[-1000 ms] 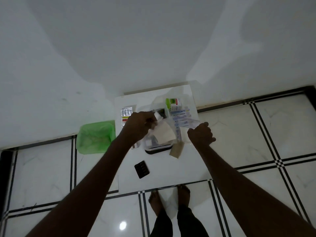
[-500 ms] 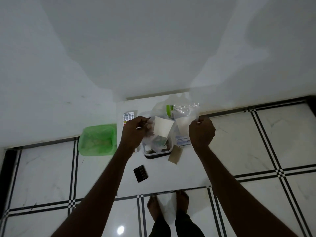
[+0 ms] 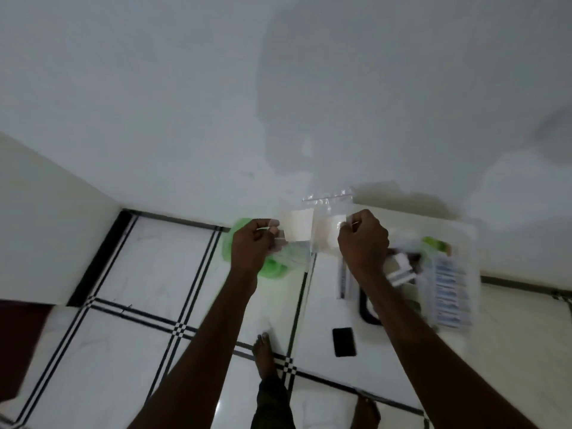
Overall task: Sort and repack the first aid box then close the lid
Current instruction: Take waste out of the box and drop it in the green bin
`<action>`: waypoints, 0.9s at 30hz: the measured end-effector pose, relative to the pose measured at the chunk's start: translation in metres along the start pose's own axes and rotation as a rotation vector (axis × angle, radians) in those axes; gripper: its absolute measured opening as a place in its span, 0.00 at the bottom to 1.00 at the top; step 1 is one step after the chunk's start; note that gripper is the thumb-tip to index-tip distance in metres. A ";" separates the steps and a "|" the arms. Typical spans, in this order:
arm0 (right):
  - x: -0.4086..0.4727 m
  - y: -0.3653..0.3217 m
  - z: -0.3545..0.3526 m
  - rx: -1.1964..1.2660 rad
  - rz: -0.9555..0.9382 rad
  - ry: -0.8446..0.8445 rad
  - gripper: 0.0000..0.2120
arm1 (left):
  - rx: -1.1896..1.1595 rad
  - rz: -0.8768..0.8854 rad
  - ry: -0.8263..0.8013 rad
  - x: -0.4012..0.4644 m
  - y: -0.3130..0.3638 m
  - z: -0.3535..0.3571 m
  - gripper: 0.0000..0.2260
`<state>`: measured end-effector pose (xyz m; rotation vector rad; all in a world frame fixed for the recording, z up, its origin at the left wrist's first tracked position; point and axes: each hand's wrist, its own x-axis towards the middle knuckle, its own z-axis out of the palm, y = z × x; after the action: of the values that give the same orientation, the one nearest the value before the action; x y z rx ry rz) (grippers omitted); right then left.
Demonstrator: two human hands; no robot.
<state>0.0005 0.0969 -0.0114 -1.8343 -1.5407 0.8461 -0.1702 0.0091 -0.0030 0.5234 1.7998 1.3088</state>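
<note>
Both hands raised in front of the wall, close together: left hand pinched on a beige square pad, right hand gripping a clear zip bag just beside it, the bag's sealed strip uppermost. The open first aid box sits below and right of the right hand on the white table, blurred. Green bin lies under the left hand; likely discard versus repack.

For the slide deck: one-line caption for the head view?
Left hand and right hand hold a clear zip bag above the table.
</note>
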 end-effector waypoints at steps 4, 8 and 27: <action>-0.018 -0.035 0.178 -0.134 -0.029 -0.187 0.02 | -0.024 -0.133 0.176 0.105 -0.067 -0.115 0.05; -0.022 -0.023 0.243 -0.221 0.063 -0.261 0.03 | -0.006 -0.245 0.161 0.151 -0.119 -0.131 0.07; 0.050 0.143 0.547 -0.031 0.655 -0.544 0.05 | -0.095 -0.672 0.012 0.373 -0.370 -0.133 0.04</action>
<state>-0.3329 0.1455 -0.4676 -2.2932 -1.2254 1.7440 -0.4406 0.0679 -0.4688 -0.1458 1.6969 0.9133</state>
